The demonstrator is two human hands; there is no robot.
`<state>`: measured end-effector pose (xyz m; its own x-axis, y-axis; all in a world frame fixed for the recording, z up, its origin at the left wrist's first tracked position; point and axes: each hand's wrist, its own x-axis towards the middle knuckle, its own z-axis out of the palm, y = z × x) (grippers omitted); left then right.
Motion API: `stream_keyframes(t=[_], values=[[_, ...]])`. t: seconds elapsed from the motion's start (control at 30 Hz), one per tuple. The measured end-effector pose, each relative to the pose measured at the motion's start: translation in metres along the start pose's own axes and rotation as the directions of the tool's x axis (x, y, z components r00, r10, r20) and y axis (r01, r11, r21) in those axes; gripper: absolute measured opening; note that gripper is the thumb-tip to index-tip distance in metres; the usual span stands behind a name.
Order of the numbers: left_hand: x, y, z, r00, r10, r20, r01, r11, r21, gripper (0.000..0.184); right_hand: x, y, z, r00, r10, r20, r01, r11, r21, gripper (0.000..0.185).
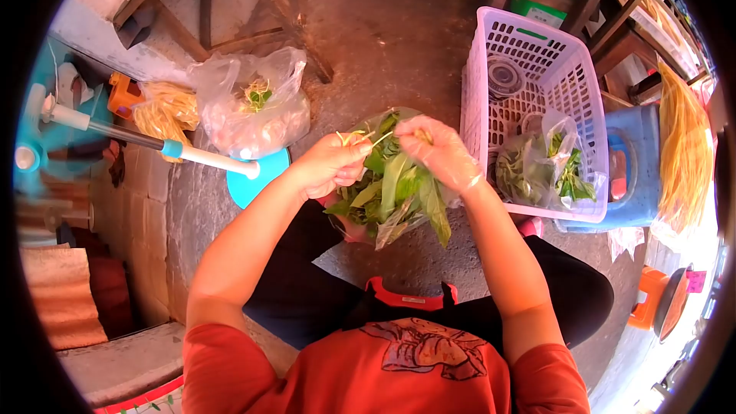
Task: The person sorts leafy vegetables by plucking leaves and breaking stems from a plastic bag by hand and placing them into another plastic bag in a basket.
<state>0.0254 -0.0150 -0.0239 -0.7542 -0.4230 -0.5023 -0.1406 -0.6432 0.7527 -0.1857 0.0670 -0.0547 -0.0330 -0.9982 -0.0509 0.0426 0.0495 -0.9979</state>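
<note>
A clear plastic bag of green leaves (395,188) sits upright between my hands, above the floor in front of my lap. My left hand (337,165) is closed at the bag's left side, its thumb and fingers pinched on a thin pale yellow strand (379,139). That strand stretches across the top of the leaves toward my right hand (443,157), which is closed around its other end. Whether the strand goes around the leaves or only over them, I cannot tell. My right fingertips are partly hidden, and some leaves hang below that hand.
To the right stands a pale purple basket (477,92) holding bagged greens (540,165). A blue container (636,169) is beside it. At left lie a plastic bag (249,107), yellow strips (167,111) and a fan (46,134). Wooden legs (295,38) rise behind.
</note>
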Motion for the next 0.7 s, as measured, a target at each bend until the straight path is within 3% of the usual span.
stream_keyframes(t=[0.03,0.13,0.23,0.27,0.37,0.47,0.57,0.6,0.7], values=[[0.001,0.0,0.002,1.0,-0.003,0.015,0.004,1.0,-0.018,0.016,-0.004,-0.005,0.007,0.998,0.01,0.056,-0.014,0.998,0.067,0.023],[0.002,0.001,0.011,1.0,-0.009,0.03,0.011,0.998,-0.062,0.017,-0.008,-0.003,0.029,0.99,-0.138,0.026,0.138,0.99,-0.001,0.029],[0.001,0.003,0.019,1.0,0.0,0.002,0.0,0.999,-0.037,0.017,-0.008,0.004,0.034,0.982,-0.189,-0.007,0.188,0.979,-0.081,0.028],[0.002,0.002,0.017,1.0,0.011,-0.004,-0.011,1.0,-0.001,0.017,-0.01,0.003,0.031,0.993,-0.12,-0.013,0.115,0.969,-0.219,0.024],[0.004,-0.002,0.009,1.0,0.006,-0.018,-0.005,0.998,0.059,0.018,-0.011,0.008,0.025,0.959,-0.285,-0.005,0.245,0.832,-0.497,0.021],[0.005,-0.002,0.009,1.0,-0.017,-0.016,0.018,0.999,0.038,0.018,-0.006,0.019,0.026,0.955,-0.273,-0.115,0.202,0.885,-0.42,0.018],[0.004,0.002,0.007,1.0,0.001,-0.015,-0.001,1.0,-0.019,0.019,-0.001,0.026,0.034,0.907,0.111,-0.405,-0.096,0.994,0.058,0.01],[0.003,0.004,0.005,1.0,0.013,-0.019,-0.014,0.999,-0.038,0.019,0.009,0.048,0.02,0.9,0.17,-0.401,-0.109,0.979,0.171,0.019],[-0.005,0.017,-0.004,0.986,0.078,-0.146,-0.1,0.984,-0.149,0.018,0.012,0.043,-0.011,0.892,0.313,-0.327,-0.137,0.875,0.465,0.017]])
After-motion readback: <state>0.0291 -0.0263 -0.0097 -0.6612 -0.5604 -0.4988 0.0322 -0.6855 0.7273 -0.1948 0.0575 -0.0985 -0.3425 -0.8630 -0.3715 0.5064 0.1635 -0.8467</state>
